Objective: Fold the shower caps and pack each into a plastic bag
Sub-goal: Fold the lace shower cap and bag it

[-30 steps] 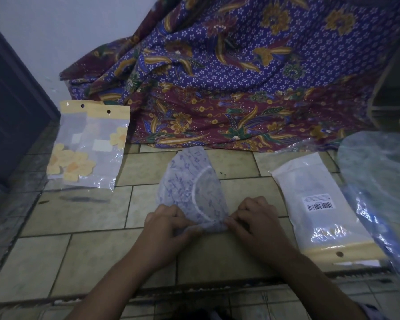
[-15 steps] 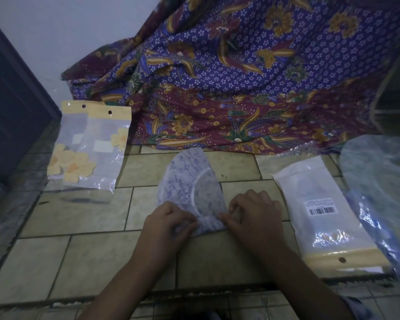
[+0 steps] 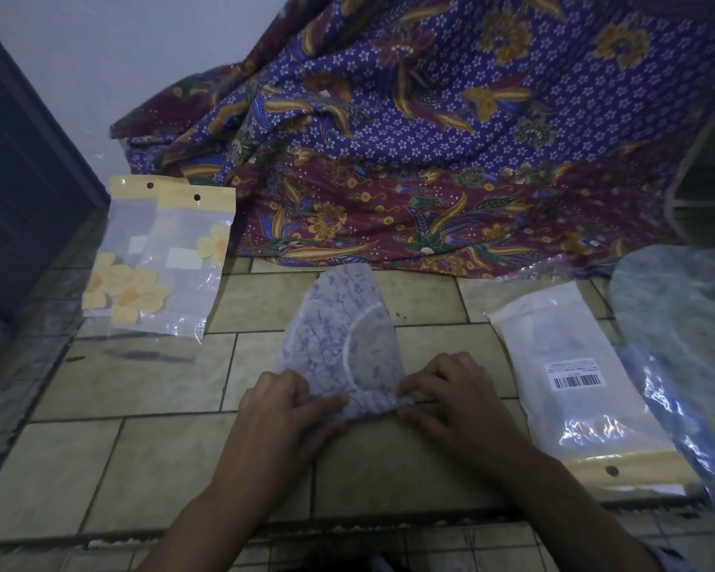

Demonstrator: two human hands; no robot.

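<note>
In the head view the shower cap [image 3: 339, 340] lies flat mid-floor, with the left hand [image 3: 290, 410] and right hand [image 3: 459, 400] each pinching its near hem in a narrow grip. The fold probably goes best if both corners turn over evenly and are pressed flat. The tiled floor [image 3: 141, 377] carries filled bags [image 3: 162, 262] at its far left, a bag stack [image 3: 570, 377] along its right edge and a patterned cloth [image 3: 430, 138] across its far edge.

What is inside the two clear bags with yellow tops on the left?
The clear bags show pale contents with yellow flowers and white labels. The front bag covers part of the rear one, so its contents are partly hidden.
</note>
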